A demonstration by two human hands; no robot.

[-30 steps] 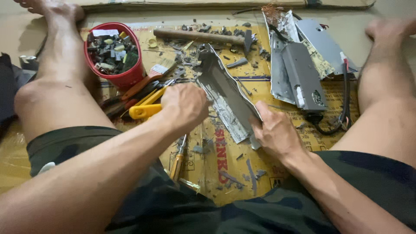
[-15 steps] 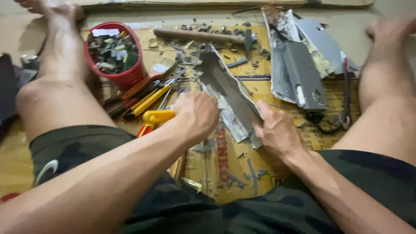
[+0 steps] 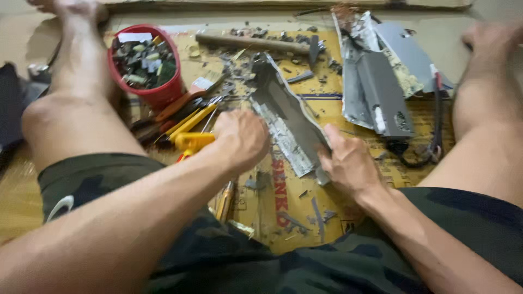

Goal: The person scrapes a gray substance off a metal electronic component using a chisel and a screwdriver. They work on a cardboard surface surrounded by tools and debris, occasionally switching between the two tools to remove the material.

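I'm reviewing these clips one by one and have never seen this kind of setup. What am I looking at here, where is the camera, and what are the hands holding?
There is no machine: a person sits on the floor with legs spread, and the camera is worn on the head, looking down at both bare hands. The right hand grips the near end of a bent grey metal casing. The left hand is closed in a fist beside the casing, next to a yellow-handled tool; what its fingers hold is hidden. On the cardboard sheet lie a red bucket of small scrap parts, a hammer, more grey casing pieces, a black cable and scattered metal bits.
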